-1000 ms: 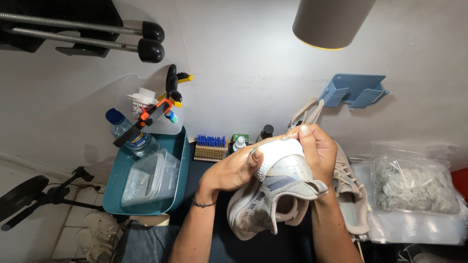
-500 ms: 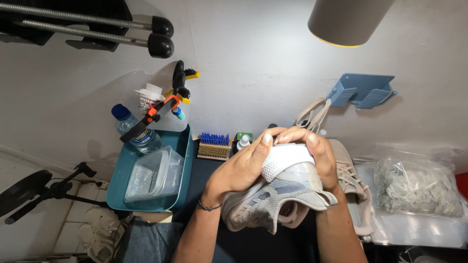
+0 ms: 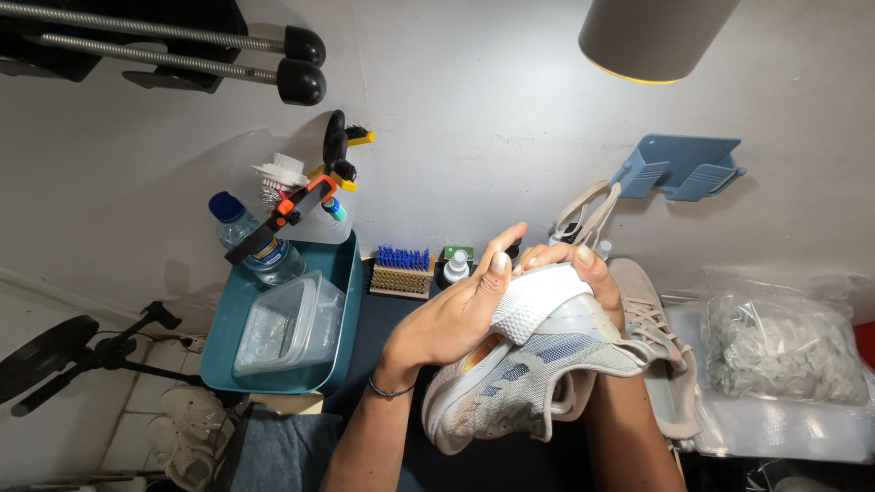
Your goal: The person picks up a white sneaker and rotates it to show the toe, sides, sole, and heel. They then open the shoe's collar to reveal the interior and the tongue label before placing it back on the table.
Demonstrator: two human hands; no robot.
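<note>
Against white wall, both hands' grip stays on the sneaker [image 3: 524, 378], now tilted lower.

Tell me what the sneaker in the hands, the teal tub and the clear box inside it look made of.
Sneaker: knit mesh fabric upper, going by its woven texture, matte; the sole looks like rubber or foam. Teal tub: smooth moulded plastic, slight sheen. Clear box: thin see-through plastic, probably, cloudy with glints.

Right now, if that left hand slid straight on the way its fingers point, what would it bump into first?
Probably the small white bottle near the wall, just beyond the left hand; depth is hard to judge.
</note>
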